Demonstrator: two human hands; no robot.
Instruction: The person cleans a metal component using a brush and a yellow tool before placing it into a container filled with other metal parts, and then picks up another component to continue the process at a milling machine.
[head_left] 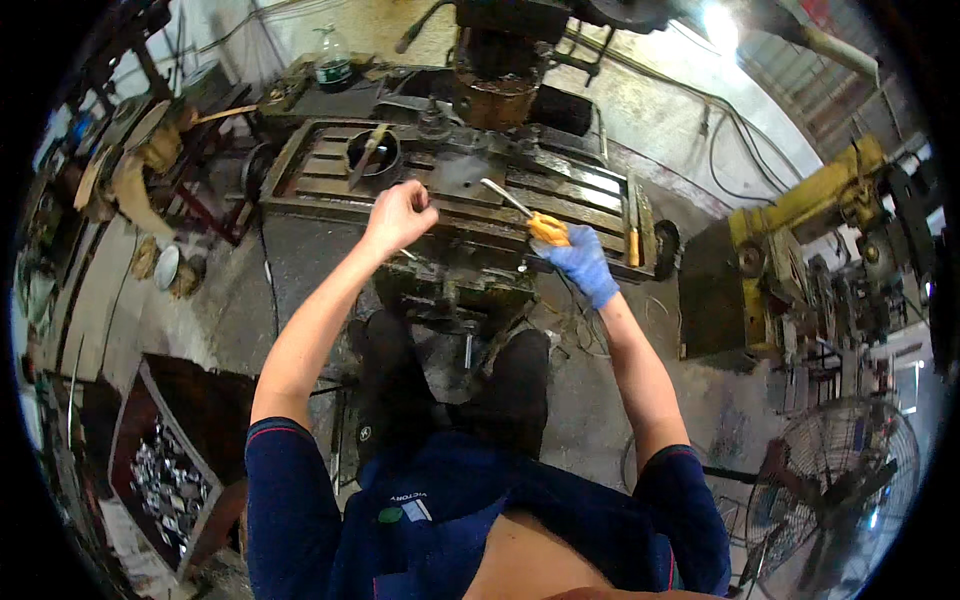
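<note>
My left hand (401, 216), bare, hovers over the front edge of a slotted metal machine table (320, 165). Its fingers are curled together, and anything between them is too small to make out. In a blue glove, my right hand (580, 262) is closed around a yellow-handled tool with a thin metal shaft (546, 228). The shaft points up and left over the table. Beyond my left hand stands a round dark pot (388, 160) with a brush-like tool (368, 155) lying across it. A metal block (465, 172) sits mid-table under the machine head (495, 85).
Another yellow-handled tool (633, 246) lies at the table's right end. At lower left is a bin (205, 455) with many small metal parts. A caged fan (840, 480) stands at lower right, below a yellow-and-dark machine (745, 265). A clear bottle (332, 68) stands behind.
</note>
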